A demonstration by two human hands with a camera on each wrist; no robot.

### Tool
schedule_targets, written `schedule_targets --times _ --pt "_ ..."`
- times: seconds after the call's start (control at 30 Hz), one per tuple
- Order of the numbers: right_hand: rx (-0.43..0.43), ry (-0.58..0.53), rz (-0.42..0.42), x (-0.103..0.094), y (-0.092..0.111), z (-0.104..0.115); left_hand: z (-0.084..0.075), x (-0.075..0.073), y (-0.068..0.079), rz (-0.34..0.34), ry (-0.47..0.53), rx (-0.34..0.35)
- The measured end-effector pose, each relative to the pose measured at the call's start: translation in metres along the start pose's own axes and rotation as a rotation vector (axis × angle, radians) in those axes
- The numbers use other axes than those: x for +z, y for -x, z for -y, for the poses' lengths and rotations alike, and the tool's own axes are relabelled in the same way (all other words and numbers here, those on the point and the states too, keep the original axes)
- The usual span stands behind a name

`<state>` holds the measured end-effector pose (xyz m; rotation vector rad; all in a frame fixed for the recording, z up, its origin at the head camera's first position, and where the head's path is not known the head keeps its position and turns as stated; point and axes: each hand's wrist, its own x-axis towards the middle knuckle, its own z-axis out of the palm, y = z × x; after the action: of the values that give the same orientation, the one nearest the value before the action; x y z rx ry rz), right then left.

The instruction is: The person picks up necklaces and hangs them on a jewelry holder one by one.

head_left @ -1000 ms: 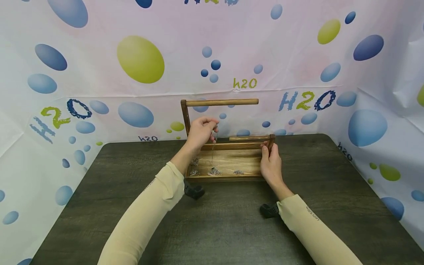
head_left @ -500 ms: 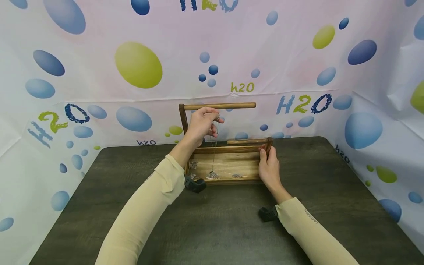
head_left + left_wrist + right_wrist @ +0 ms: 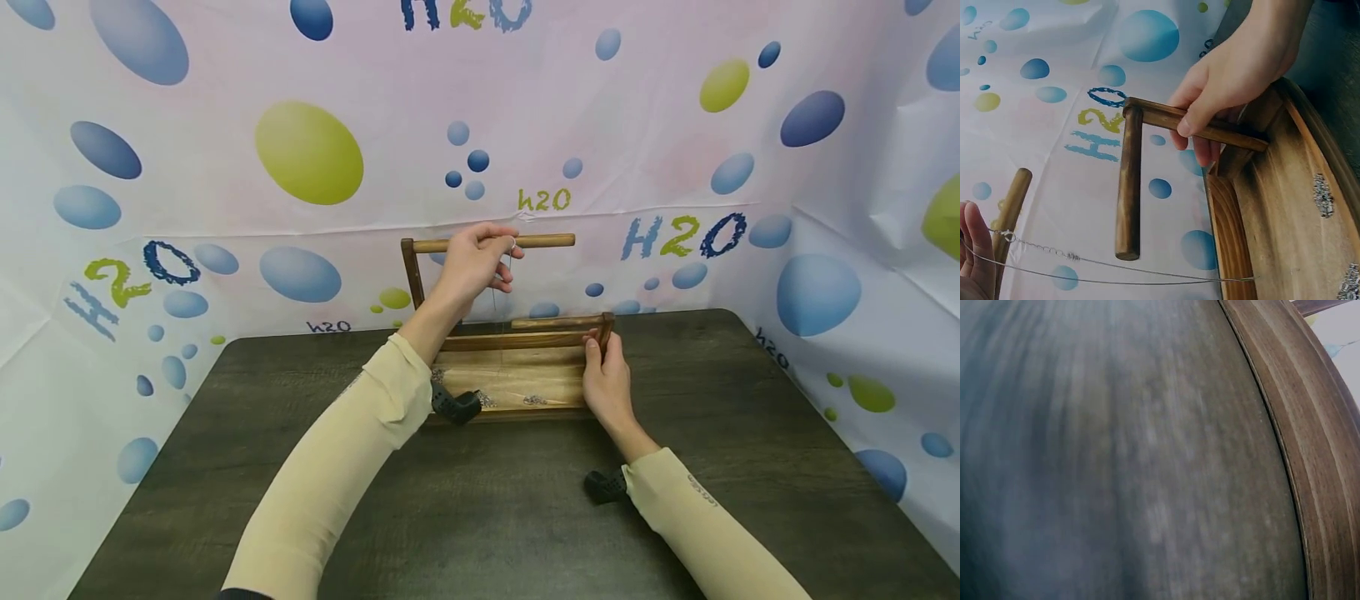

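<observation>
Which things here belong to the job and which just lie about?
In the job:
thin silver necklace, in left hand;
brown wooden tray stand, gripped by right hand;
probably small silvery heaps inside.

Just about:
dark wood-grain table;
white spotted backdrop.

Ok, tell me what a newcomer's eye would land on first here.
Probably the backdrop behind the table, bright with blue and green ovals. Next, the left hand pinching a thin chain that hangs over a wooden tray. The right hand grips the tray's shorter post.

It looks like a makeshift booth, with bubble-printed sheeting [image 3: 637,150] around a dark table [image 3: 517,517].
</observation>
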<state>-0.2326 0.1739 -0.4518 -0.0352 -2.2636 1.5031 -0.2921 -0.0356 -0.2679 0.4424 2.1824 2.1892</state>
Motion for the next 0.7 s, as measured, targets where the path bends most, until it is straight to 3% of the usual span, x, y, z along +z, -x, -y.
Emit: schedule_targets --times 0.7 --pt "0.017 0.008 0.005 0.000 0.001 0.001 -0.020 0.030 -0.022 0.005 0.052 0.013"
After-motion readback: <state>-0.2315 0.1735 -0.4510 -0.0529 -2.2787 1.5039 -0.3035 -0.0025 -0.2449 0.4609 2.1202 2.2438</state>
